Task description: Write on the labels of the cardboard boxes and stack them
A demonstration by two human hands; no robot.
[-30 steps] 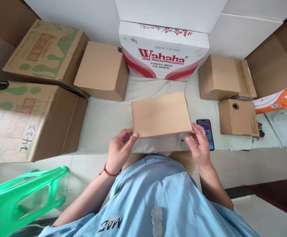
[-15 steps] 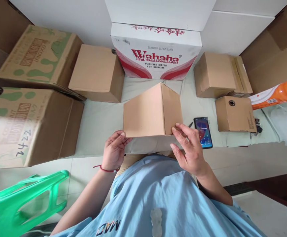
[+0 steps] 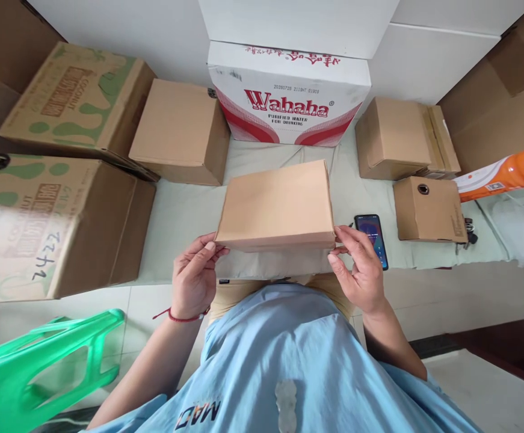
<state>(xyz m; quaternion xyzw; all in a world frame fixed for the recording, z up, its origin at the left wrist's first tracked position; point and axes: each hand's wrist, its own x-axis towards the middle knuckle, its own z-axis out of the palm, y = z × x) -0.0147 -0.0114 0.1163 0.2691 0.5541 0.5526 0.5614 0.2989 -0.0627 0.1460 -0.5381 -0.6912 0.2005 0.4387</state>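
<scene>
1. Above the lap, the plain carton (image 3: 276, 204) sat level, its long axis running left to right.
2. Left hand (image 3: 194, 279) pinched its near-left corner; right hand (image 3: 360, 267) gripped the near-right corner, equally close.
3. Just right lay the phone (image 3: 372, 239).

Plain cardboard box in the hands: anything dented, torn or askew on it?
Nothing stands out. The plain cardboard box looks closed and square, with no visible dents or tears, held at its near corners by the left hand and right hand.
</scene>
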